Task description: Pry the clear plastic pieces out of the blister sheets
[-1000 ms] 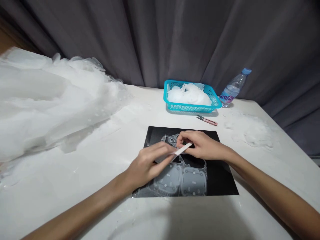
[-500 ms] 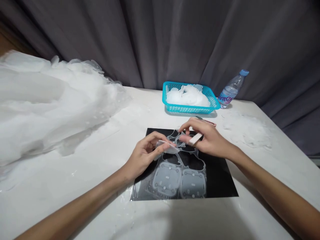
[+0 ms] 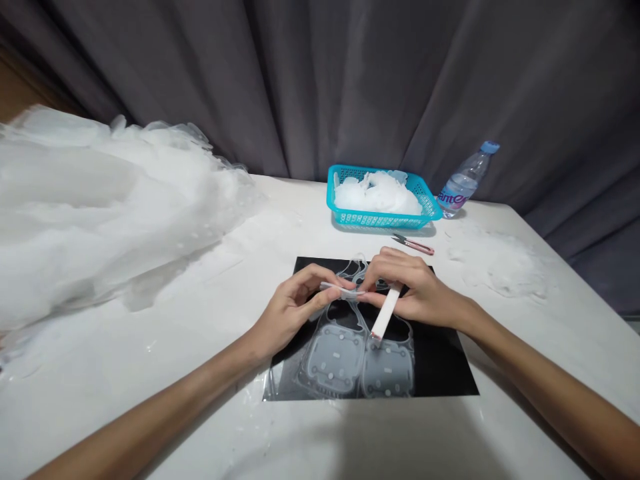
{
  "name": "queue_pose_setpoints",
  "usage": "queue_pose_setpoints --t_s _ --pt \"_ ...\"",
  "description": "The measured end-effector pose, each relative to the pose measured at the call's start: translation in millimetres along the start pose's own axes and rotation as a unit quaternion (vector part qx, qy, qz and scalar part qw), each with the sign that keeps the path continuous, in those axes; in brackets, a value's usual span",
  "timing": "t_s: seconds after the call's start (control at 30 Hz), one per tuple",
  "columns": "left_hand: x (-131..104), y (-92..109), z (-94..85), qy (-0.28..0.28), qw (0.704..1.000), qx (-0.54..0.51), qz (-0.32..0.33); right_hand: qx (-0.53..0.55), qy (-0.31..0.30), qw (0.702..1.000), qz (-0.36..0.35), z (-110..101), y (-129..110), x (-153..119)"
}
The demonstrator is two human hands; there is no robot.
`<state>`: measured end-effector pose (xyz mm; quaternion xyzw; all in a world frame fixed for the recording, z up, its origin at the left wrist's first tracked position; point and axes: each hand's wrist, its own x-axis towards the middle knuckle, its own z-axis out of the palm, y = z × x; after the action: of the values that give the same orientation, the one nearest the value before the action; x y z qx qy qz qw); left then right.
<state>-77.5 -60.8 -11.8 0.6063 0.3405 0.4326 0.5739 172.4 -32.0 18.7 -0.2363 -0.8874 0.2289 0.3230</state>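
Observation:
My left hand (image 3: 295, 307) pinches a small translucent plastic piece (image 3: 341, 289) between thumb and fingers. The fingertips of my right hand (image 3: 417, 287) close on that piece's right end, while a white stick-like tool (image 3: 386, 315) is tucked in the same hand and points down toward me. Beneath both hands, a clear plastic sheet with cut-out openings and two rounded panels (image 3: 334, 360) lies on a black mat (image 3: 443, 363). Part of the sheet is hidden by my fingers.
A teal basket (image 3: 383, 219) of white translucent pieces stands behind the mat, beside a water bottle (image 3: 463, 183). Pink-handled snips (image 3: 414, 244) lie before it. A big translucent plastic heap (image 3: 110, 213) fills the left; thin scraps (image 3: 505, 260) lie at right.
My right hand has come down and its fingertips have met the piece in my left hand. The white tool has swung to point downward. The snips are now fully in sight.

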Motion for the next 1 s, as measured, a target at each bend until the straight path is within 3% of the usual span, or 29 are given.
queue_pose_setpoints --t_s 0.17,0.27,0.47,0.63,0.77,0.87,1.0 --pt "-0.1 -5.1 0.5 -0.022 0.999 0.040 0.000 0.002 0.012 1.000 0.018 2.7 -3.3 3.4" --pt "0.7 -5.9 1.5 -0.012 0.998 0.064 -0.015 0.033 -0.005 0.997 0.063 5.7 -5.5 4.7" --pt "4.9 -1.8 0.3 0.024 0.997 -0.031 -0.067 0.166 -0.026 0.973 0.160 5.2 -3.6 3.4" --pt "2.9 -2.4 -0.1 0.040 0.996 -0.052 -0.060 0.084 -0.030 0.988 0.129 3.2 1.8 2.4" --pt "-0.5 -5.4 1.5 0.033 0.999 0.015 -0.009 0.040 -0.006 0.995 0.089 4.6 -0.8 4.1" --pt "-2.1 -6.4 1.6 0.027 0.997 0.078 -0.004 0.043 0.007 0.997 0.057 5.9 -4.3 5.0" --pt "-3.4 -6.5 1.3 0.037 0.996 0.079 0.003 0.038 -0.013 0.998 0.058 4.0 -2.8 3.6"
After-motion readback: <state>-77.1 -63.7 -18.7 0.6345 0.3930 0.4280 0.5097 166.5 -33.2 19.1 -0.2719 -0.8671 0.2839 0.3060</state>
